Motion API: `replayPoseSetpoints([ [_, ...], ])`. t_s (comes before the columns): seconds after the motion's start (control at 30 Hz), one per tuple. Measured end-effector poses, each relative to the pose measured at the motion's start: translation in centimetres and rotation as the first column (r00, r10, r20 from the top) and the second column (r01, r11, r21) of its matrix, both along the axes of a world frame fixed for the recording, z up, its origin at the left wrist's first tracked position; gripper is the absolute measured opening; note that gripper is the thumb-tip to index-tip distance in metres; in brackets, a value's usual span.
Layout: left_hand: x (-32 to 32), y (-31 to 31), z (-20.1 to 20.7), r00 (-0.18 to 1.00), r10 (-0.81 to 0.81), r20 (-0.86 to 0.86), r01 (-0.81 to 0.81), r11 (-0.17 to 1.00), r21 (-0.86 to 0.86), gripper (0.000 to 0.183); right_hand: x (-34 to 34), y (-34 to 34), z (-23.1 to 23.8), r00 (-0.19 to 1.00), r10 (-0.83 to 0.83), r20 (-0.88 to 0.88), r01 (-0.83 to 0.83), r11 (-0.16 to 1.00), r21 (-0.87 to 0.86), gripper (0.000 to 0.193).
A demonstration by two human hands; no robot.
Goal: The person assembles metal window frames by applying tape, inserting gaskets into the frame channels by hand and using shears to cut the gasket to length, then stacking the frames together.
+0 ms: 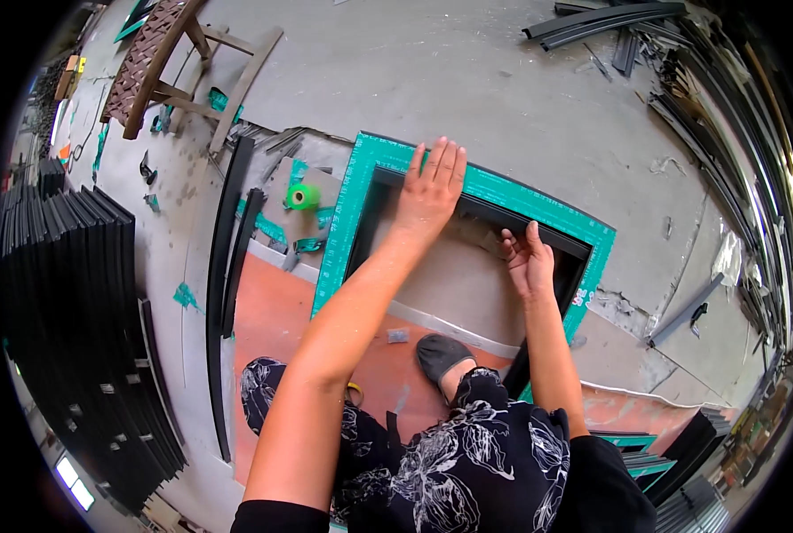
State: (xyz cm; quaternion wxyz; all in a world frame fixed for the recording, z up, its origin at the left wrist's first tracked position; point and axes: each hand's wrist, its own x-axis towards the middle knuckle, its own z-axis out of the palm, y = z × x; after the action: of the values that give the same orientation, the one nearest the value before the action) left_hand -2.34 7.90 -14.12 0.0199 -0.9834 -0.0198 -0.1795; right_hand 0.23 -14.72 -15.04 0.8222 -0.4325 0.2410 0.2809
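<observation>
A rectangular window frame (538, 202) with green printed film on its face and black inner edges lies before me, one corner pointing away. My left hand (432, 188) rests flat on its far bar, with the fingers stretched across the green film. Inside the opening, my right hand (529, 259) is palm up beside the black inner edge of the same bar. Its fingers are loosely bent and apart, the tips close to that edge; I see nothing held in them. My forearms and legs hide part of the frame's near side.
Left of the frame lie a green tape roll (302, 197), film scraps and long black profiles (227, 231). A tall stack of black profiles (76, 311) stands farther left, a woven-seat stool (152, 62) behind it. More profiles (716, 151) are piled at right. A reddish sheet (281, 311) lies underneath.
</observation>
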Motion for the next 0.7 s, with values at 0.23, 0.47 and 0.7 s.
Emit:
replayPoseSetpoints([
  [0.23,-0.6,0.3,-0.3,1.000,0.008,0.010,-0.008,0.999,-0.046,0.054,0.2,0.9,0.2,0.997,0.069,0.034,-0.069,0.998,-0.003,0.037],
  [0.47,0.1,-0.4,1.1,0.973,-0.037,-0.228,0.016,0.996,-0.093,0.075,0.5,0.0,-0.5,1.000,-0.009,-0.018,0.009,1.000,-0.016,0.030],
  [0.7,-0.1,1.9,3.5,0.949,-0.195,-0.247,0.132,0.959,-0.252,0.091,-0.1,2.1,-0.5,0.971,-0.189,-0.144,0.180,0.981,-0.070,0.027],
])
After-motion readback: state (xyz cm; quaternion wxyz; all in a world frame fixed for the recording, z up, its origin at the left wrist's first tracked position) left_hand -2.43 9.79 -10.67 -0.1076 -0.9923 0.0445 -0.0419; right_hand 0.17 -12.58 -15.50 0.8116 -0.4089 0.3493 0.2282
